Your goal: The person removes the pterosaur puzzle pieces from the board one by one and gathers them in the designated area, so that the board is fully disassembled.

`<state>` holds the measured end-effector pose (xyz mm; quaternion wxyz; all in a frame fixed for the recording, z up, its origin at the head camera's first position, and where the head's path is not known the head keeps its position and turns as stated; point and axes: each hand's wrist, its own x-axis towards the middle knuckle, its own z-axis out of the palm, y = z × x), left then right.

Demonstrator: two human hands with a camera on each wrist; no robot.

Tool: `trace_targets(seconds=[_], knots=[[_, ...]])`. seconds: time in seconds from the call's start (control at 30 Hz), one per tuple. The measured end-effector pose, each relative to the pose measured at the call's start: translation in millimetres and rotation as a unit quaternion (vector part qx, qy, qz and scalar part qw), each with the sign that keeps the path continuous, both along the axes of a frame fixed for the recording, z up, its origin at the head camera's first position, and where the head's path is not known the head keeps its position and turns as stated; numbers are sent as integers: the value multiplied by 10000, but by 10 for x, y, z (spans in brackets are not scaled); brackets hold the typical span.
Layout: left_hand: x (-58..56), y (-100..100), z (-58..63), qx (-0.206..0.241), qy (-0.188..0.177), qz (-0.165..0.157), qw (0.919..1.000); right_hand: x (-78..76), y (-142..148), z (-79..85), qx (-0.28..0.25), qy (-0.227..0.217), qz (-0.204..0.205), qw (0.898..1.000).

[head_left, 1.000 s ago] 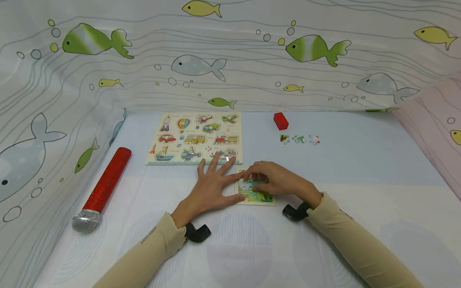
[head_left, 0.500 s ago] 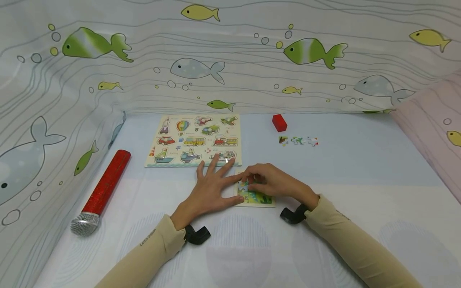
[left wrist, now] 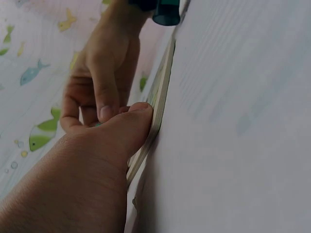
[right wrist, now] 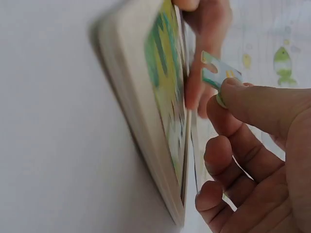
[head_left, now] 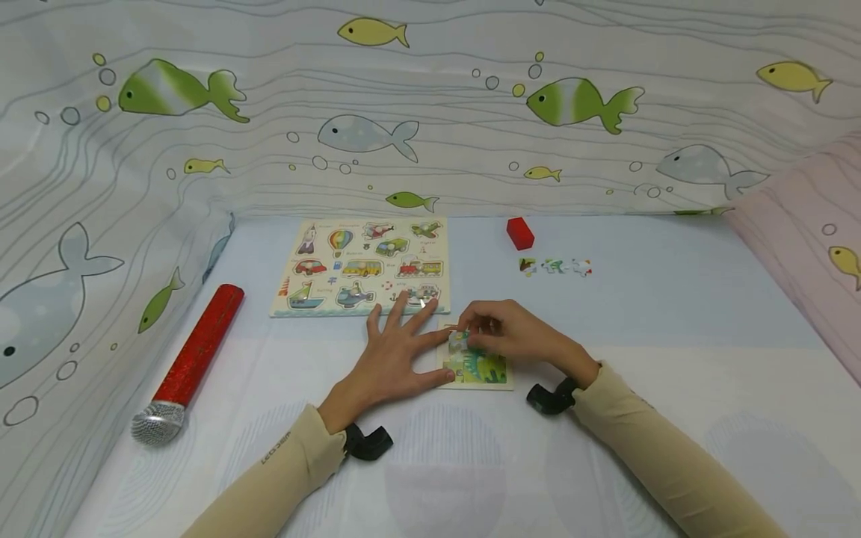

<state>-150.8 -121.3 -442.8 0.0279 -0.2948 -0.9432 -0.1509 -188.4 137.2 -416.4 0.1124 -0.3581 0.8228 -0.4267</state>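
Note:
A small wooden puzzle board point(head_left: 484, 375) with a green dinosaur picture lies on the cloth in front of me. Between thumb and index finger, my right hand point(head_left: 521, 332) pinches a puzzle piece point(right wrist: 218, 73) just above the board's upper part. The right wrist view shows that piece raised off the board's surface. My left hand point(head_left: 393, 357) lies with fingers spread at the board's left side. Its thumb touches the board's edge, and some fingertips rest on the larger vehicle puzzle board point(head_left: 323, 305). The right hand hides part of the small board.
Three loose puzzle pieces point(head_left: 554, 267) lie in a row beyond the right hand, with a red block point(head_left: 520, 233) behind them. At the left is a red microphone point(head_left: 195, 355). A fish-printed cloth wall point(head_left: 269, 134) rises behind the table surface.
The right hand has lifted a little from the small board with the puzzle piece pinched, uncovering more of the dinosaur picture. The left hand stays in place. The head view has tilted slightly upward.

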Motion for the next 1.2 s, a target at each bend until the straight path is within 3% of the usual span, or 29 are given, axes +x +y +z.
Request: trace_targets(seconds=[0.57, 0.97, 1.2], knots=[[19, -12, -30, 36, -12, 16, 10000, -285, 511, 28, -80, -293, -445, 9985], [30, 11, 1, 62, -52, 3, 10000, -389, 845, 3, 27, -85, -1294, 9916], [25, 14, -2, 96, -39, 1, 9999, -438, 979, -49, 271, -231, -1716, 9845]])
